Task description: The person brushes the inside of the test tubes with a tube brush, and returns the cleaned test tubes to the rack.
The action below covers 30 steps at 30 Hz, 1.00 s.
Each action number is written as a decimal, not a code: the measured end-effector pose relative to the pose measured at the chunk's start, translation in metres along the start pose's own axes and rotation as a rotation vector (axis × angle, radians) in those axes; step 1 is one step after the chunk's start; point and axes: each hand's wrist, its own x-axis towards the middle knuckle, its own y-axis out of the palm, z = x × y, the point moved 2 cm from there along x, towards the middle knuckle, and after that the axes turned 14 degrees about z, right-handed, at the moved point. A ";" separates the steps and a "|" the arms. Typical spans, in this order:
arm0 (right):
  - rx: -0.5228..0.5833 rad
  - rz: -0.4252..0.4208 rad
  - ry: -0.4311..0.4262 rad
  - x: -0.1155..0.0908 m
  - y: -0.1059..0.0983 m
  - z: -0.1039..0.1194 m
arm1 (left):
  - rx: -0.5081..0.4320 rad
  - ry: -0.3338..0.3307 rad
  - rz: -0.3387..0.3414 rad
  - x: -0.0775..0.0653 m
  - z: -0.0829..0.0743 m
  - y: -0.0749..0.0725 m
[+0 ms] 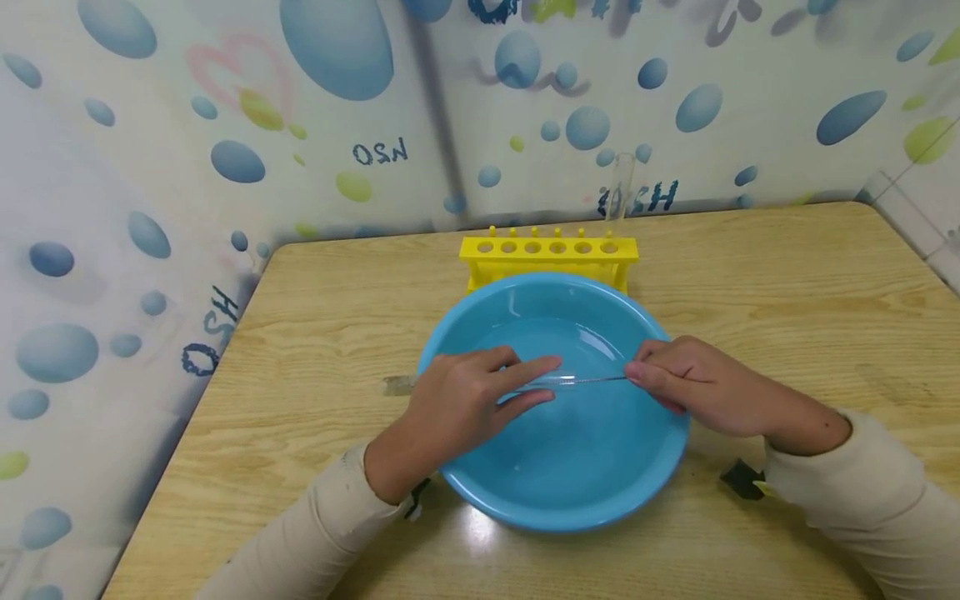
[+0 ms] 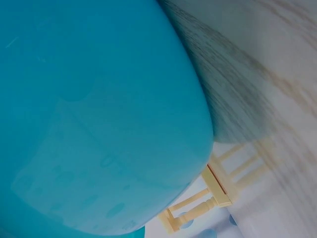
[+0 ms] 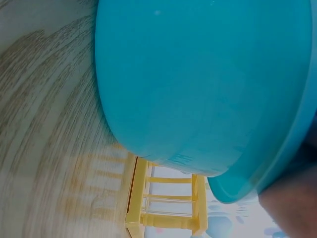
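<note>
My left hand (image 1: 468,387) holds a clear glass test tube (image 1: 558,381) level over a blue basin (image 1: 555,521), the tube lying between fingers and thumb. A thin twisted wire handle, like that of a test tube brush (image 1: 603,380), runs out of the tube's right end. My right hand (image 1: 693,379) pinches the far end of that wire near the basin's right rim. The brush's head is hidden in the tube and behind the left hand. Water lies in the basin. Neither wrist view shows the tube; at the right wrist view's edge a blurred bit of the right hand (image 3: 290,201) shows.
Just behind the basin stands a yellow test tube rack (image 1: 547,248), with one clear tube (image 1: 620,187) upright at its right end. The wooden table (image 1: 337,317) backs onto a patterned wall (image 1: 420,100). Dark straps show under both sleeves.
</note>
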 end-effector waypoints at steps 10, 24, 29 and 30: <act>0.012 0.008 -0.035 -0.001 -0.001 -0.002 | -0.012 -0.002 -0.010 0.000 0.002 0.003; 0.062 0.004 -0.050 -0.003 -0.006 -0.004 | -0.018 -0.005 -0.017 0.000 0.003 0.002; 0.090 0.011 -0.046 -0.004 -0.007 -0.007 | -0.023 0.000 -0.026 0.001 0.003 0.002; 0.097 0.013 -0.043 -0.004 -0.008 -0.007 | -0.025 -0.001 -0.024 0.001 0.003 0.002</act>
